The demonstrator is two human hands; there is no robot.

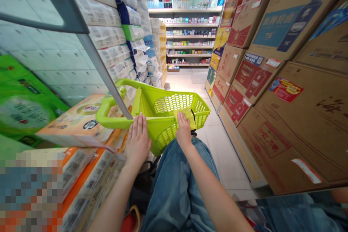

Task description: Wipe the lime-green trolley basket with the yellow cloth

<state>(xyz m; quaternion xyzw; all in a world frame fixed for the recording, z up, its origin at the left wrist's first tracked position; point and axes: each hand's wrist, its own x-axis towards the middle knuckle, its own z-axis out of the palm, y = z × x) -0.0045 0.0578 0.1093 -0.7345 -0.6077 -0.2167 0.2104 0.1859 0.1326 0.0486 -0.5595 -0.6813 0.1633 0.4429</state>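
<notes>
A lime green plastic shopping cart stands in the aisle right in front of me. My left hand rests on its near rim, fingers stretched out flat and pointing forward. My right hand is on the right side of the rim, fingers closed over a yellow-green piece at the basket's edge. The basket looks empty. My knee in blue jeans is just below the cart.
Stacked packs of tissue paper and orange-wrapped packs fill the left side. Cardboard cartons are piled high on the right. The tiled aisle floor runs ahead to shelves of goods.
</notes>
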